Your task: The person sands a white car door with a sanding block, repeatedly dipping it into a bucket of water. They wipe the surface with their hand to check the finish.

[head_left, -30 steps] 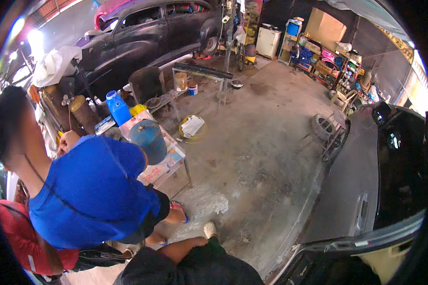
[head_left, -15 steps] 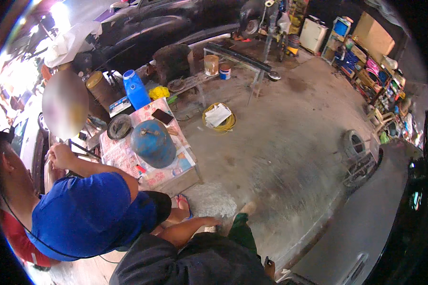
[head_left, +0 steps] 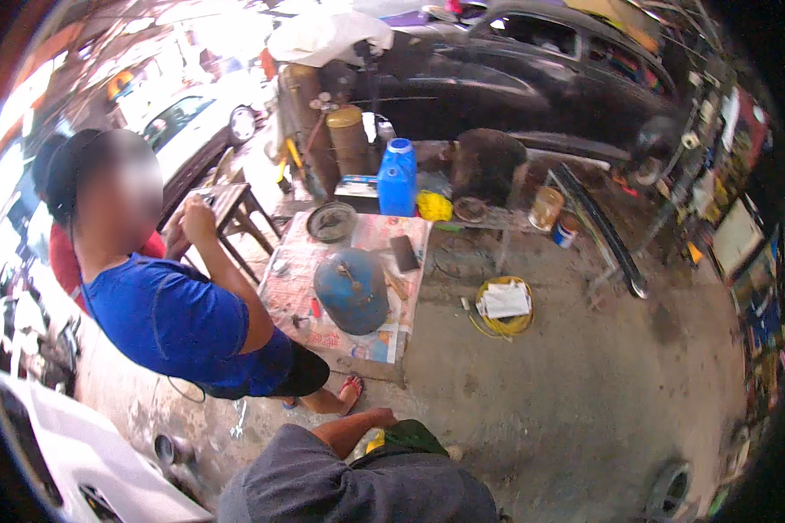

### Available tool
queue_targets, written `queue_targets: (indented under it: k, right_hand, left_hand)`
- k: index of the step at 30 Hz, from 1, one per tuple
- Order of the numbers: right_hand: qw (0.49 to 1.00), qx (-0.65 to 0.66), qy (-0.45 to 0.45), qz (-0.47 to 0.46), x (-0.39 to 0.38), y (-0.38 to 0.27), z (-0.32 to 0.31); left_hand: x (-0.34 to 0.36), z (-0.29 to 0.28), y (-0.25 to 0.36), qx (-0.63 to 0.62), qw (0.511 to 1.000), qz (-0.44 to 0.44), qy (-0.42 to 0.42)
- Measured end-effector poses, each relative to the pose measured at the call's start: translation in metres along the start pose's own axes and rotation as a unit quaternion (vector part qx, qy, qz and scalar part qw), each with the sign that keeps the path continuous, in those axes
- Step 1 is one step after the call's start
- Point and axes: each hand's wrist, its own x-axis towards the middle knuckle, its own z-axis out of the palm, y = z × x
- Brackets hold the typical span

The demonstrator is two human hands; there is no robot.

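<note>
My left forearm comes out of a dark grey sleeve at the lower edge. My left hand (head_left: 378,418) lies beside the dark green cloth over my leg (head_left: 417,436); its fingers are too small and blurred to read. A small yellow patch (head_left: 375,442) shows under it, its kind unclear. My right hand is out of view. Ahead stands a low table (head_left: 371,349) covered with printed paper. On it are a dented blue, dome-shaped metal vessel (head_left: 351,292), a dark phone (head_left: 404,254), a round dark lid-like disc (head_left: 331,222) and a small red object (head_left: 316,307).
A person in a blue shirt (head_left: 170,305) stands at the left, hands raised near a wooden stool (head_left: 227,205). Behind the table are a blue jug (head_left: 397,179) and a dark old car (head_left: 497,87). A coiled yellow hose (head_left: 519,324) lies on the floor.
My view has swung left and up, so the table and the blue vessel sit further right. My right hand, seen earlier with a small dark thing, has left the picture.
</note>
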Motion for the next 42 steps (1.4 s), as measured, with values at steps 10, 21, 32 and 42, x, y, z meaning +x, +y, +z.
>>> queue_targets:
  k: [10,21,32,42]
  right_hand:
    - [0.992,0.07,-0.02,-0.1,0.163,-0.153,-0.118]
    - [0.987,-0.124,-0.096,-0.04,0.254,-0.167,-0.075]
    - [0.961,-0.185,-0.167,-0.12,0.35,-0.327,-0.059]
    - [0.875,-0.384,-0.225,-0.193,0.519,-0.557,-0.017]
  left_hand:
    - [0.071,-0.032,0.09,-0.297,0.9,-0.292,0.128]
    - [0.194,-0.153,0.025,-0.087,0.988,-0.03,0.127]
    - [0.207,-0.26,0.008,-0.244,0.962,-0.116,0.049]
    - [0.135,-0.321,0.015,-0.513,0.769,-0.241,0.297]
